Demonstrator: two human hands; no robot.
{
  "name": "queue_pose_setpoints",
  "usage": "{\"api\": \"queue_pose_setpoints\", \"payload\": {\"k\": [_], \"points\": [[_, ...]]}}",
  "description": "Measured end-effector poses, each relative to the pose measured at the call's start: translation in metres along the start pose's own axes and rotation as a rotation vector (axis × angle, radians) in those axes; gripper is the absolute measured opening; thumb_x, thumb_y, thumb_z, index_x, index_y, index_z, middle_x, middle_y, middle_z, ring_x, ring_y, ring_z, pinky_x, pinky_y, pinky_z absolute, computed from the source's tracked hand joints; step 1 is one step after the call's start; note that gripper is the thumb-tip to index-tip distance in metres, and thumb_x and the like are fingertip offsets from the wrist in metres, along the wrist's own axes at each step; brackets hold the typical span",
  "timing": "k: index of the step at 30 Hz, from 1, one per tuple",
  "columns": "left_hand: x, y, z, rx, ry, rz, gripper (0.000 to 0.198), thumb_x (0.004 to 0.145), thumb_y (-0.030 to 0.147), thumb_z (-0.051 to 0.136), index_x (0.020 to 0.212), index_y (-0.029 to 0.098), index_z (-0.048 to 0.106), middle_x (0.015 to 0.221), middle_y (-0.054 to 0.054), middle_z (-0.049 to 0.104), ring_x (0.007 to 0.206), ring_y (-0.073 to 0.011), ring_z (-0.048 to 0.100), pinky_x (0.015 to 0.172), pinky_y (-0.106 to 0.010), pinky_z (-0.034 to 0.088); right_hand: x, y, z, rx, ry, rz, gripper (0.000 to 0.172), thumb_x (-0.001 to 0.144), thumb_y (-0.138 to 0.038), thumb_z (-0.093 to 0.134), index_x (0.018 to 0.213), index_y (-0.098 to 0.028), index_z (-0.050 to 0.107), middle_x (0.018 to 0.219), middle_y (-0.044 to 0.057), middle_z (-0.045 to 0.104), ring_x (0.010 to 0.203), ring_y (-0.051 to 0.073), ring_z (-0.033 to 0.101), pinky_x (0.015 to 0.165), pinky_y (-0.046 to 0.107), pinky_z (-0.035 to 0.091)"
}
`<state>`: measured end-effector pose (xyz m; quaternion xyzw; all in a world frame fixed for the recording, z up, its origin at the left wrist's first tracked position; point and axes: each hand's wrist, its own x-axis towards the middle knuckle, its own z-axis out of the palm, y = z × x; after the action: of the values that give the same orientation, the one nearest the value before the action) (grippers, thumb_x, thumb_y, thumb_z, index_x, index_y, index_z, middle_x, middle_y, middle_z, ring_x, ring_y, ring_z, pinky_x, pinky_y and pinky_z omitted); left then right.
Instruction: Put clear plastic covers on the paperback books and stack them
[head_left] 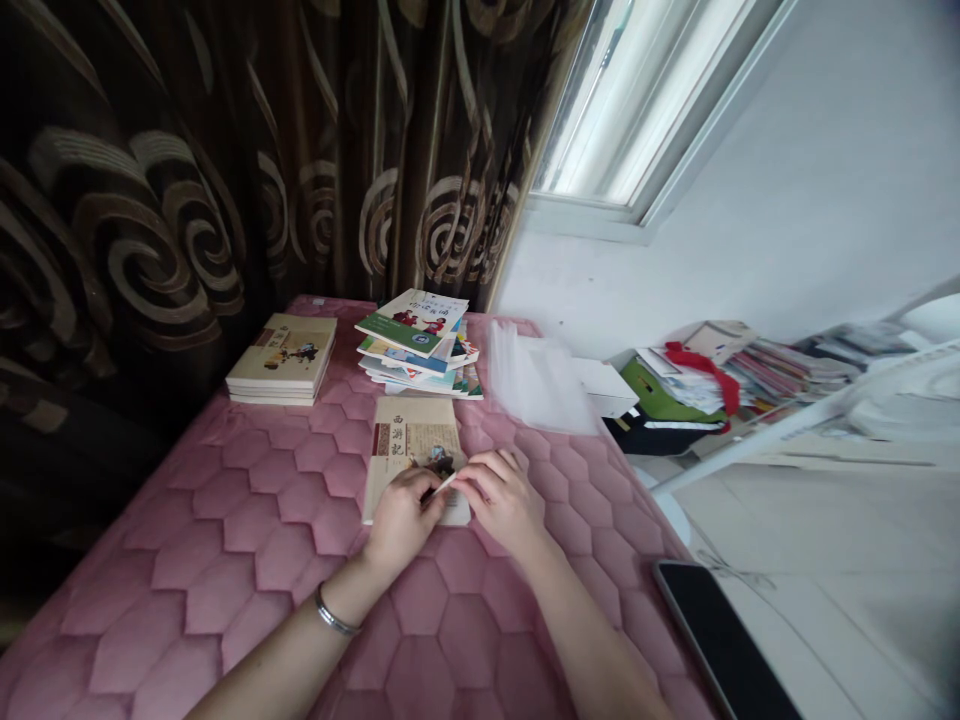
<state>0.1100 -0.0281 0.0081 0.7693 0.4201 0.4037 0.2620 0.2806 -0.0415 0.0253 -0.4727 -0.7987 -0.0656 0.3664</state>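
Note:
A beige book (401, 425) with a dark red band and Chinese characters lies flat on the pink quilted cover (262, 540). Over its lower part, both my hands meet. Between my fingertips is a thin pale strip (445, 484), too small to identify. My left hand (403, 512), with a silver bracelet on its wrist, pinches the strip's left end. At the other end, my right hand (499, 497) has its thumb and fingers closed together. The hands hide the lower middle of the book, and I cannot tell whether the strip touches it.
Behind to the left stands a stack of beige books (281, 360). A pile of colourful books (420, 340) lies at the back, with clear plastic sleeves (536, 380) to its right. A dark-screened phone (720, 630) rests at the right edge. Dark curtains (315, 150) hang behind.

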Motion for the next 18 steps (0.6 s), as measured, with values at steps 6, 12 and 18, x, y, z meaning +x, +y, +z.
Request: {"api": "queue_pose_setpoints", "payload": {"k": [6,12,18], "points": [[0.0002,-0.0004,-0.0004,0.005,0.000,0.006,0.012,0.082,0.015,0.054,0.077,0.020,0.063,0.079,-0.004,0.068,0.079,-0.0186,0.062,0.073,-0.030,0.048,0.0008,-0.0002,-0.0016,-0.032,-0.015,-0.008,0.016,0.091,-0.027,0.055,0.080,-0.024,0.065,0.082,0.003,0.063,0.079,0.019,0.053,0.076,0.035,0.039],[0.0003,-0.0006,-0.0005,0.001,-0.006,-0.002,0.012,0.082,0.015,0.054,0.077,0.020,0.063,0.078,-0.003,0.068,0.079,-0.0183,0.062,0.074,-0.030,0.048,0.0007,0.0004,-0.0010,-0.009,-0.017,-0.001,0.017,0.092,-0.028,0.055,0.078,-0.023,0.064,0.080,0.003,0.061,0.079,0.019,0.052,0.075,0.034,0.039],[0.0004,-0.0007,-0.0004,0.008,-0.004,-0.017,0.011,0.080,0.012,0.055,0.077,0.019,0.064,0.078,-0.003,0.068,0.078,-0.0183,0.062,0.072,-0.029,0.047,0.0006,-0.0005,-0.0025,0.015,-0.016,-0.016,0.017,0.090,-0.026,0.056,0.074,-0.022,0.061,0.079,0.003,0.060,0.079,0.019,0.052,0.071,0.033,0.041]]}}
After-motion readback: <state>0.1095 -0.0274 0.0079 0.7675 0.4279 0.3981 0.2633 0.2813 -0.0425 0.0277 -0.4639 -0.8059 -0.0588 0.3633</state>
